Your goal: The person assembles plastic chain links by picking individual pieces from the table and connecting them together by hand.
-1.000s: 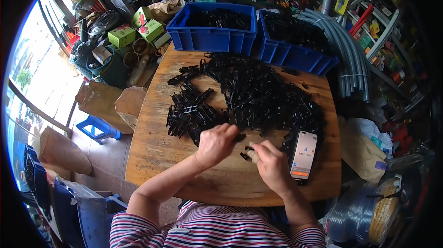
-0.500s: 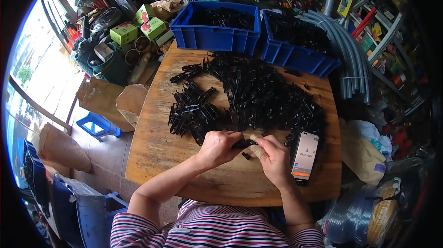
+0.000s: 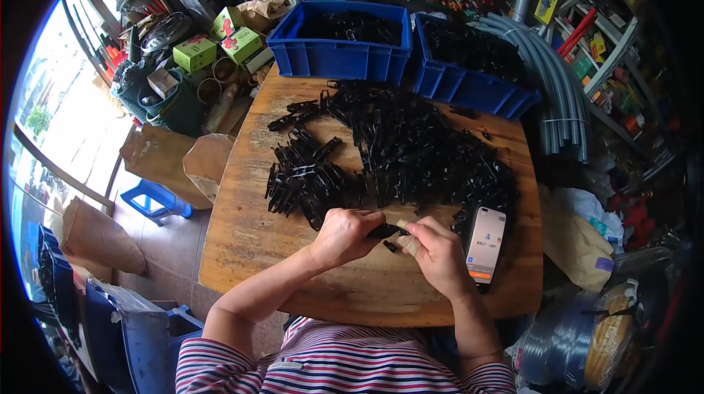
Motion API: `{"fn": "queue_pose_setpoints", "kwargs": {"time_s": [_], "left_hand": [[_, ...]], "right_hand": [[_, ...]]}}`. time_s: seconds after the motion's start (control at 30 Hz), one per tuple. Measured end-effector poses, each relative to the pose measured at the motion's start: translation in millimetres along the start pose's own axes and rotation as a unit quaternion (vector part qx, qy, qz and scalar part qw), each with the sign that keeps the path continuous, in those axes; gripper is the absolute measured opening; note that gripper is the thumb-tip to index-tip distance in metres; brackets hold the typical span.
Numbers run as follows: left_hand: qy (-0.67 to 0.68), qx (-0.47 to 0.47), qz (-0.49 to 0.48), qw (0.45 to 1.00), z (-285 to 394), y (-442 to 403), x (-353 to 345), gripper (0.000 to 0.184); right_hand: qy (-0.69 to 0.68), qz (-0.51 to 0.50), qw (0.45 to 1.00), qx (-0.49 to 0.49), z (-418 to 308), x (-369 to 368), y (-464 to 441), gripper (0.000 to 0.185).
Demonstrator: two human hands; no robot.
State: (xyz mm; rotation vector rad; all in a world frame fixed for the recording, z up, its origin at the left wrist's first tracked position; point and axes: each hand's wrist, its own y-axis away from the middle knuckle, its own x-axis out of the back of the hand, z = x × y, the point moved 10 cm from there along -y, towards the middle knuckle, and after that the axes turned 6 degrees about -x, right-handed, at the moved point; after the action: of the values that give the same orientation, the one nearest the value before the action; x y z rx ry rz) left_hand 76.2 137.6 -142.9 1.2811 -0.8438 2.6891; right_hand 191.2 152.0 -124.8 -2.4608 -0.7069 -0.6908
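Observation:
My left hand [image 3: 343, 237] is closed around one end of a black plastic part [image 3: 383, 231], above the near half of the wooden table [image 3: 308, 287]. At the part's other end, my right hand [image 3: 434, 249] pinches with thumb and forefinger, which have beige coverings on them. The fingers hide much of the part, so its full shape does not show. A small black piece [image 3: 391, 246] lies on the wood just below, between the hands. Beyond them spreads a large heap of similar black plastic parts [image 3: 403, 144], with a smaller pile [image 3: 301, 174] to the left.
Two blue crates [image 3: 341, 60] of black parts stand along the table's far edge. A lit phone [image 3: 484, 247] lies right of my right hand. Paper bags [image 3: 165, 163] and a blue stool [image 3: 154, 202] are on the floor at left; grey hoses [image 3: 565, 93] hang at right.
Both hands stay in nearly the same place on the black part, with only a slight shift of the right fingers. The view has tilted a little.

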Motion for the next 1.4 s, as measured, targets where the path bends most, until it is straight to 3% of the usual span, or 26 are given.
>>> {"fn": "queue_pose_setpoints", "kwargs": {"time_s": [0.13, 0.47, 0.57, 0.63, 0.7, 0.73, 0.83, 0.9, 0.97, 1.0, 1.03, 1.07, 1.1, 1.17, 1.2, 1.23, 1.27, 1.3, 1.37, 1.4], "left_hand": [[-0.016, -0.052, -0.021, 0.998, 5, 2, -6, 0.017], [-0.012, -0.041, -0.014, 0.999, 11, 6, -3, 0.015], [0.014, -0.004, -0.017, 1.000, 4, 3, -3, 0.018], [0.043, 0.023, -0.012, 0.999, -4, 0, -4, 0.021], [0.036, 0.035, -0.049, 0.998, -6, -2, -11, 0.021], [0.020, 0.042, -0.063, 0.997, -6, 3, -19, 0.020], [-0.051, 0.088, -0.152, 0.983, -14, 11, -37, 0.024], [-0.070, 0.108, -0.208, 0.970, -18, 14, -45, 0.027], [0.074, 0.133, -0.208, 0.966, -12, 2, -29, 0.034], [0.123, 0.086, -0.129, 0.980, -30, -6, -22, 0.039], [0.168, 0.216, -0.143, 0.951, -50, -16, -2, 0.035], [0.092, 0.158, -0.047, 0.982, -73, -37, 27, 0.031], [0.138, 0.197, 0.009, 0.971, -124, -58, 38, 0.029], [0.241, 0.170, 0.118, 0.948, -145, -163, 121, 0.067], [0.231, 0.092, 0.131, 0.960, -151, -199, 144, 0.085], [0.144, 0.111, 0.162, 0.970, -161, -216, 165, 0.084], [-0.053, 0.079, 0.108, 0.990, -176, -222, 160, 0.071], [-0.252, 0.040, 0.072, 0.964, -189, -227, 155, 0.061], [-0.351, 0.176, -0.091, 0.915, -183, -194, 121, 0.041], [-0.346, 0.199, -0.176, 0.900, -180, -159, 89, 0.043]], "right_hand": [[-0.032, -0.051, 0.998, -0.023, 8, -5, 0, 0.021], [-0.091, -0.075, 0.993, -0.019, 5, -11, 3, 0.025], [0.033, -0.021, 0.998, 0.055, -23, -3, 2, 0.034], [0.148, -0.038, 0.983, 0.099, -37, -14, 4, 0.037], [0.280, -0.071, 0.946, 0.144, -42, -25, 8, 0.037], [0.355, -0.043, 0.910, 0.209, -48, -32, 12, 0.026], [0.479, -0.155, 0.837, 0.215, -30, -63, 17, 0.020], [0.434, -0.138, 0.862, 0.222, -22, -60, 13, 0.014], [0.392, -0.080, 0.897, 0.186, -14, -36, -4, 0.009], [0.429, -0.046, 0.892, 0.137, -3, -18, -16, 0.008], [0.464, -0.010, 0.881, 0.087, 8, 2, -27, 0.008], [0.498, -0.028, 0.866, 0.039, 33, 12, -29, 0.008], [0.531, -0.043, 0.846, -0.010, 61, 19, -30, 0.008], [0.540, -0.060, 0.839, -0.001, 87, 19, -36, 0.009], [0.543, -0.072, 0.837, -0.001, 96, 16, -35, 0.009], [0.541, -0.070, 0.838, -0.008, 99, 16, -35, 0.009], [0.538, -0.067, 0.840, -0.015, 103, 17, -34, 0.008], [0.535, -0.064, 0.842, -0.021, 105, 19, -34, 0.008], [0.529, -0.056, 0.847, -0.016, 103, 19, -33, 0.007], [0.525, -0.051, 0.849, -0.013, 101, 18, -33, 0.007]]}}
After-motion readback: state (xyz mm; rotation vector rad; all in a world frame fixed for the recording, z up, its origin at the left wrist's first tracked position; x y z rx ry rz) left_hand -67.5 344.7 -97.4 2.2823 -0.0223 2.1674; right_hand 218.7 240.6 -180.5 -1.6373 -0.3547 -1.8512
